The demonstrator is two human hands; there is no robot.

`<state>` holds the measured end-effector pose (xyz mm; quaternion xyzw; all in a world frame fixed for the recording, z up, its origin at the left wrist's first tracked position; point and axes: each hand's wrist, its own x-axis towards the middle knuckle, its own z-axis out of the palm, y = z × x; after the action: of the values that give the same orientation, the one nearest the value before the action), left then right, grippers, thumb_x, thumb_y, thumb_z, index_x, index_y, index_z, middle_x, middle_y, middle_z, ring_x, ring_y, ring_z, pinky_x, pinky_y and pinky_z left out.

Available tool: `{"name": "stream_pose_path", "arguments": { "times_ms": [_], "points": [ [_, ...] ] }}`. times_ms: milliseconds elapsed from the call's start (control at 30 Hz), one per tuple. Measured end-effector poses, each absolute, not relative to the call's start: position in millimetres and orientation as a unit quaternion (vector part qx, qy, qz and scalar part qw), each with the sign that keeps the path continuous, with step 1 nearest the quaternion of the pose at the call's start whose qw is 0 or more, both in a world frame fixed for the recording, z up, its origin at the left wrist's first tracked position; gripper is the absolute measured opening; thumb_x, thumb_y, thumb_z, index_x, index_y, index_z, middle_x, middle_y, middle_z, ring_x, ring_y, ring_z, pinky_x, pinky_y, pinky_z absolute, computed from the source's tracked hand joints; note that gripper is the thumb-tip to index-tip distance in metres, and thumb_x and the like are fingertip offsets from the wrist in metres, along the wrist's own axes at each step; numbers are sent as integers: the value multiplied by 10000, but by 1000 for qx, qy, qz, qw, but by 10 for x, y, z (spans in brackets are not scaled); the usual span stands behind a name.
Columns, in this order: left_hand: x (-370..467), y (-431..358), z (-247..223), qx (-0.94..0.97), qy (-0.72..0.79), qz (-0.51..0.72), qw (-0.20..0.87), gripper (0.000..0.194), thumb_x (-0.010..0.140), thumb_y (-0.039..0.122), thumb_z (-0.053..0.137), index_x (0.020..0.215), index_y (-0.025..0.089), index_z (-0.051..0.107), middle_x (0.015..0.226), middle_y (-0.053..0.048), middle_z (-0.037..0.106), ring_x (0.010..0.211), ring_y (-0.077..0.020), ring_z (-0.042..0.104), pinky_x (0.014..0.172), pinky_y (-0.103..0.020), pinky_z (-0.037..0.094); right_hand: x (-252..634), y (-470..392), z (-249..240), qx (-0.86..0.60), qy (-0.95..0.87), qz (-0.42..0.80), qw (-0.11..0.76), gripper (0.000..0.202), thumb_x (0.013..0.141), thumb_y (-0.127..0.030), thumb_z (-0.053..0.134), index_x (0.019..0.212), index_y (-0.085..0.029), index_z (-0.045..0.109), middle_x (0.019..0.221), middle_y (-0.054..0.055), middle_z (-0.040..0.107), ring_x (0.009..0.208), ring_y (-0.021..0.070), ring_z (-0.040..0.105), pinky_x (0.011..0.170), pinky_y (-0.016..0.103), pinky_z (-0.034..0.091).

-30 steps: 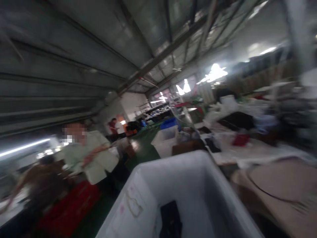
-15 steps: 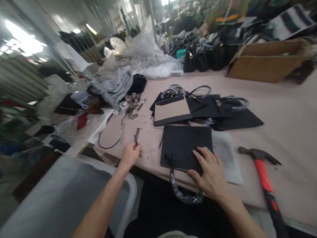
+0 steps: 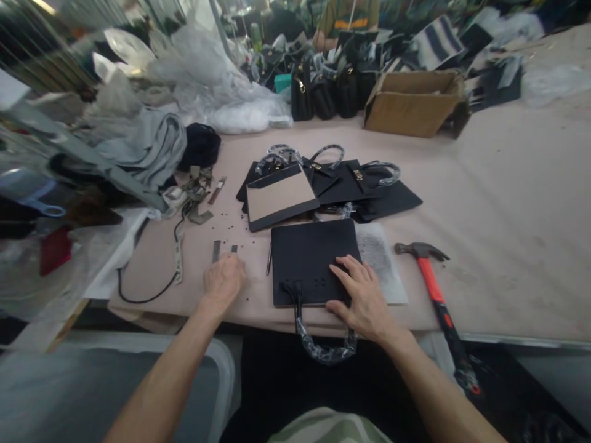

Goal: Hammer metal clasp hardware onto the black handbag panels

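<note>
On tabletop point(image 3: 508, 246), black panel point(image 3: 314, 252), wrapped handle point(image 3: 318, 352)

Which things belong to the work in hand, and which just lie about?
Likely in the work:
black panel under the right hand
plastic-wrapped handle
dark strips by the left hand
claw hammer, perhaps

Likely just lying about:
cardboard box
grey cloth
clear plastic

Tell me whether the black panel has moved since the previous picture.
No, no clear shift either way: judged against the hammer, the black panel lies in the same place to its left; only the camera's view has shifted.
</note>
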<state>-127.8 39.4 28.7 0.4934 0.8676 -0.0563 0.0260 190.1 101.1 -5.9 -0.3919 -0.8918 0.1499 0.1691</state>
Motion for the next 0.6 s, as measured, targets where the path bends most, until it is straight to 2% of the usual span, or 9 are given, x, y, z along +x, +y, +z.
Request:
{"name": "stream_pose_path", "arguments": {
  "times_ms": [100, 233, 333, 433, 533, 600],
  "points": [
    [-1178, 466, 308, 510, 859, -11, 37, 308, 967, 320, 463, 996, 171, 730, 1059, -144, 744, 933, -308, 716, 744, -353, 510, 1911, 1011, -55, -391, -892, 152, 167, 665, 838, -462, 689, 1424, -192, 528, 1519, 169, 474, 1455, 379, 365, 1191, 614, 244],
    [-1037, 617, 263, 527, 837, 38, 139, 316, 940, 381, 505, 916, 214, 772, 931, -116, 773, 920, -291, 720, 759, -332, 504, 1910, 1005, -40, -392, -894, 148, 160, 683, 832, -467, 696, 1425, -172, 527, 1529, 172, 460, 1463, 375, 351, 1201, 607, 232],
    [-957, 712, 208, 529, 832, 41, 162, 307, 918, 332, 508, 915, 203, 786, 920, -138, 776, 917, -291, 726, 772, -328, 504, 1901, 1002, -26, -395, -893, 149, 156, 686, 827, -463, 697, 1424, -169, 531, 1529, 173, 461, 1461, 376, 353, 1201, 604, 234],
    [-936, 804, 179, 508, 842, 43, 176, 273, 875, 302, 546, 888, 169, 784, 912, -186, 767, 930, -333, 727, 780, -358, 509, 1898, 1005, -32, -395, -894, 145, 156, 678, 826, -462, 693, 1420, -178, 534, 1525, 171, 467, 1449, 379, 371, 1190, 608, 247],
    [-985, 914, 173, 467, 849, 79, 233, 145, 766, 222, 632, 759, 135, 748, 903, -238, 750, 983, -392, 710, 800, -399, 506, 1907, 1016, -63, -393, -894, 138, 165, 669, 831, -466, 679, 1424, -194, 527, 1524, 160, 470, 1450, 374, 371, 1188, 605, 251],
    [-1051, 975, 167, 443, 850, 104, 263, 44, 680, 158, 667, 652, 137, 693, 866, -238, 742, 979, -396, 708, 791, -396, 504, 1915, 1028, -89, -389, -895, 133, 172, 669, 833, -470, 675, 1425, -198, 524, 1521, 156, 473, 1451, 373, 370, 1186, 605, 253]
  ]
}}
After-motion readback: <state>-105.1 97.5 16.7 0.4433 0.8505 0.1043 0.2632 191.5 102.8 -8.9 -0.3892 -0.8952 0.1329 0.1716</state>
